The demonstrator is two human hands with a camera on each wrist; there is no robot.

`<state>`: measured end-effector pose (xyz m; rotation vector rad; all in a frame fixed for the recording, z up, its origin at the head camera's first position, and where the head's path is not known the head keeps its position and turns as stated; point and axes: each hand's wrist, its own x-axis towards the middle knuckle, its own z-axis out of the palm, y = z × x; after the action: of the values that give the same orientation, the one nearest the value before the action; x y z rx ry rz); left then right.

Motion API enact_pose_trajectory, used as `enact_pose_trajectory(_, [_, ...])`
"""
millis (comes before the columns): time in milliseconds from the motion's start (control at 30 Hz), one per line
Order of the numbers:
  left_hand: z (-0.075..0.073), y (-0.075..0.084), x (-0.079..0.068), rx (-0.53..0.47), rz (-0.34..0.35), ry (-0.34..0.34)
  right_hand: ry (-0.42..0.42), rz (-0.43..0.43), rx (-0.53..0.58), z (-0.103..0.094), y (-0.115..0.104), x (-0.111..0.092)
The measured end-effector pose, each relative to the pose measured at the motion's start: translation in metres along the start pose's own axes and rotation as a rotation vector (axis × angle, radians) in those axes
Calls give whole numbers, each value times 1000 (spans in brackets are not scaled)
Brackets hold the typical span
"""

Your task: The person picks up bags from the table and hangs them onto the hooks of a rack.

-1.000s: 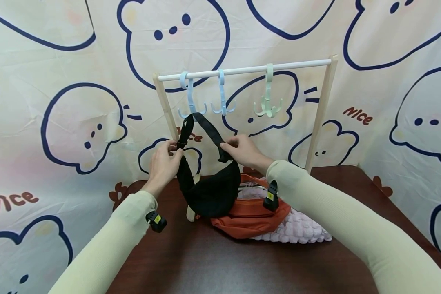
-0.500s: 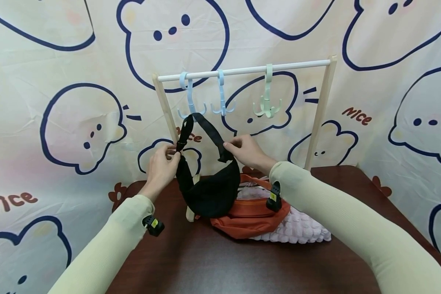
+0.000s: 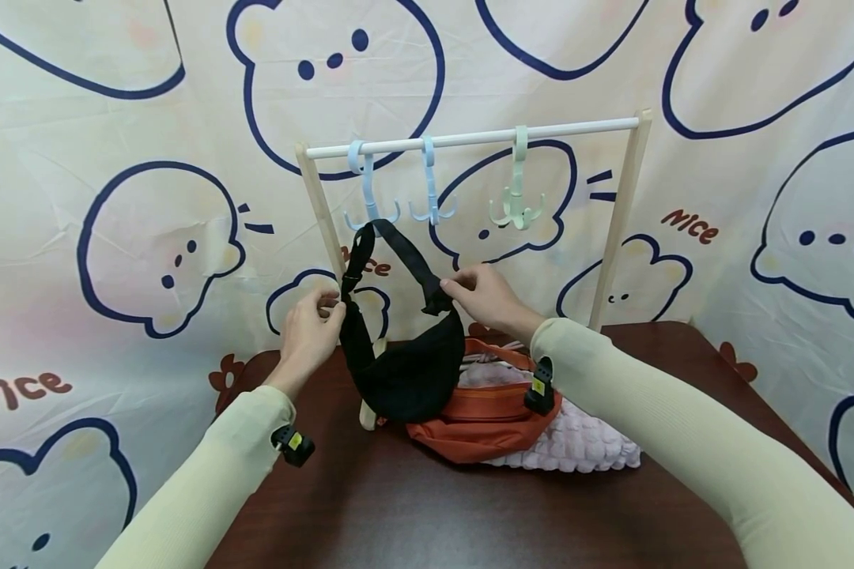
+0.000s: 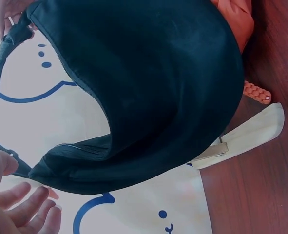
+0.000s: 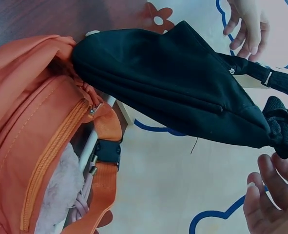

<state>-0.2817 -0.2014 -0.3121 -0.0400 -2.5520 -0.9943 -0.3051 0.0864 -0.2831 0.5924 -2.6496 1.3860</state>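
A black crossbody bag (image 3: 409, 379) hangs by its strap (image 3: 407, 249) from the left blue hook (image 3: 372, 207). My left hand (image 3: 308, 328) is beside the strap's left side, fingers loosely bent and apart in the left wrist view. Whether its thumb touches the strap I cannot tell. At the strap's right side is my right hand (image 3: 485, 296), its fingertips at or just off the knotted strap end (image 5: 281, 127). The right wrist view has those fingers (image 5: 268, 170) loosely extended below the knot. An open zip edge shows along the bag's top in the left wrist view.
The hooks hang on a white rail (image 3: 477, 137) between wooden posts. Another blue hook (image 3: 432, 190) and a green hook (image 3: 517, 190) are to the right. Behind the black bag, an orange bag (image 3: 484, 427) and a pink puffy bag (image 3: 583, 442) are on the brown table (image 3: 470, 514).
Both hands have drawn slightly outward from the strap, the left one down and left, the right one to the right. The black bag has stayed hanging in place.
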Motion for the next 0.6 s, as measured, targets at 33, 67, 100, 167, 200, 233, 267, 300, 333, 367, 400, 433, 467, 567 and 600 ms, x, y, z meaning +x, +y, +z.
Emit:
enact_pose_trajectory(33, [0, -1, -1, -2, 1, -2, -1, -2, -2, -1, 1, -1])
enact_pose_trajectory(67, [0, -2, -2, -4, 0, -4, -1, -5, -3, -1, 2, -1])
enact_pose_trajectory(100, [1, -3, -2, -7, -2, -6, 1, -8, -5, -2, 2, -2])
enact_pose_trajectory(167, [1, -5, -3, -12, -9, -10, 4, -11, 0, -3, 5, -3])
enact_pose_trajectory(200, [2, -6, -4, -14, -13, -12, 7, -14, 2, -3, 6, -4])
enact_pose_trajectory(233, [2, -6, -5, -14, -18, -13, 10, -19, 4, -3, 7, -5])
enact_pose_trajectory(267, [2, -7, -5, -13, -24, -15, 15, -23, 7, -4, 8, -5])
enact_pose_trajectory(300, [2, -7, -6, -9, -30, -17, 18, -25, 11, -4, 9, -6])
enact_pose_trajectory(333, [2, -7, -6, -4, -34, -17, 21, -28, 15, -4, 10, -6])
enact_pose_trajectory(367, [2, -8, -7, 1, -37, -17, 24, -28, 18, -5, 11, -7])
enact_pose_trajectory(400, [2, -8, -7, 5, -40, -17, 28, -30, 18, -5, 12, -7])
enact_pose_trajectory(433, [2, -8, -8, 10, -41, -15, 30, -26, 18, -5, 12, -8])
enact_pose_trajectory(467, [2, -8, -8, 15, -43, -15, 30, -25, 20, -6, 13, -8])
enact_pose_trajectory(567, [2, -9, -11, 19, -41, -13, 31, -12, 17, -6, 14, -11])
enact_pose_trajectory(600, [2, -10, -11, 20, -39, -12, 31, -9, 16, -6, 15, -12])
